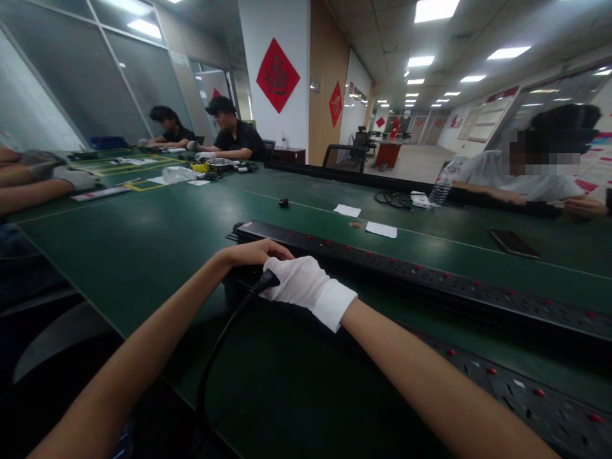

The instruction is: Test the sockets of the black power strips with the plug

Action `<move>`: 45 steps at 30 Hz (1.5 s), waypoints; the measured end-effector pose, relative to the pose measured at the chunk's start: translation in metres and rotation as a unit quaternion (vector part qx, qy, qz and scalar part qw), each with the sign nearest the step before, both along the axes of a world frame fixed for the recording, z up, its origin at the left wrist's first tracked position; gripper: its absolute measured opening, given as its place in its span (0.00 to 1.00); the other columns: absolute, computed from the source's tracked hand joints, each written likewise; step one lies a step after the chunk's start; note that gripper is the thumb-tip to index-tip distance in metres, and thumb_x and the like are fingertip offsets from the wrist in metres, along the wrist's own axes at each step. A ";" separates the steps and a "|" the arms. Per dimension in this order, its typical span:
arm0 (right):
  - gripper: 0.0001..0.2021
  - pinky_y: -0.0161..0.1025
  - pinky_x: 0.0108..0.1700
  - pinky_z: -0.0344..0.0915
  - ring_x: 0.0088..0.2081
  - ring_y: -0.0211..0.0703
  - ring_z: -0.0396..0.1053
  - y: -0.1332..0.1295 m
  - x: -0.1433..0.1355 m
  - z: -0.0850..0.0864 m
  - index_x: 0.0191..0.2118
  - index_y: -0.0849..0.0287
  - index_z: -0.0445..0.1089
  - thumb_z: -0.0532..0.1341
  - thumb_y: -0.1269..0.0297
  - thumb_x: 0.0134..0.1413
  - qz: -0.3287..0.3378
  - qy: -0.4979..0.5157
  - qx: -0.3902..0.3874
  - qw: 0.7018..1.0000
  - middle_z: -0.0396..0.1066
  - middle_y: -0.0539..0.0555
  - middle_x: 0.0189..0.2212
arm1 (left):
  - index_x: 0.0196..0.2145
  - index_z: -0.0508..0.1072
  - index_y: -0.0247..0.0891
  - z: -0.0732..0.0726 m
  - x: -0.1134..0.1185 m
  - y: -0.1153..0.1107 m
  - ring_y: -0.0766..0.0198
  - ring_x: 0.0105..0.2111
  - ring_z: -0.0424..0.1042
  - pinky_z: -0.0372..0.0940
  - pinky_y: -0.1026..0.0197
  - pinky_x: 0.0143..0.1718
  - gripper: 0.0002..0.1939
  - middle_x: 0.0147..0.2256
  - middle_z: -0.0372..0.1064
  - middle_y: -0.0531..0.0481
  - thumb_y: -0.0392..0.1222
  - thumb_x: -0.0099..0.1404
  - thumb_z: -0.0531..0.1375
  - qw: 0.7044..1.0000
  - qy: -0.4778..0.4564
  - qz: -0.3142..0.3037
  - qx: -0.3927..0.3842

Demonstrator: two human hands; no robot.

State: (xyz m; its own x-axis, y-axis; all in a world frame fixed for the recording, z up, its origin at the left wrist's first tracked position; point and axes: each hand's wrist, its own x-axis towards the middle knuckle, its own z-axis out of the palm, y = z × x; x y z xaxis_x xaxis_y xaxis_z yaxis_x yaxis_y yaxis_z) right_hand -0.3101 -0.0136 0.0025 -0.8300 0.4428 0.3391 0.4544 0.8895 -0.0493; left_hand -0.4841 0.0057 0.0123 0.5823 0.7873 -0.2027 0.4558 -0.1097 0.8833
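My right hand, in a white glove, is closed around a black power plug at the near end of a long black power strip. From the plug a black cable hangs down over the table's front edge. My bare left hand curls over the same end of that strip, its fingers bent and partly hidden behind the glove. Just beyond both hands lies a second long black power strip with a row of sockets and small red switches. The plug's prongs are out of sight.
Across the green table lie paper slips, a small black piece, a phone, a coiled cable and a plastic bottle. Several people sit around it. A gloved hand rests at the left.
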 end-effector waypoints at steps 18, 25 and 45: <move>0.23 0.39 0.29 0.61 0.33 0.47 0.70 0.001 0.006 0.010 0.41 0.59 0.65 0.52 0.43 0.51 0.050 -0.002 0.048 0.998 0.72 0.54 0.35 | 0.45 0.72 0.42 0.000 0.000 -0.003 0.59 0.41 0.68 0.61 0.60 0.43 0.18 0.40 0.71 0.50 0.41 0.55 0.60 0.998 0.037 0.054 -0.016; 0.23 0.39 0.27 0.59 0.34 0.47 0.70 0.004 0.006 0.010 0.39 0.60 0.65 0.52 0.44 0.51 0.068 0.011 0.066 0.995 0.72 0.54 0.35 | 0.47 0.70 0.39 0.000 0.000 -0.002 0.58 0.40 0.69 0.61 0.57 0.44 0.21 0.42 0.70 0.47 0.39 0.54 0.60 0.998 0.049 0.046 0.009; 0.21 0.37 0.27 0.56 0.31 0.44 0.69 0.002 0.007 0.011 0.37 0.60 0.67 0.54 0.45 0.52 0.080 0.034 0.070 0.994 0.72 0.53 0.28 | 0.46 0.71 0.39 0.002 0.001 -0.004 0.56 0.44 0.68 0.61 0.57 0.46 0.20 0.44 0.70 0.49 0.39 0.53 0.60 0.996 0.055 0.073 -0.016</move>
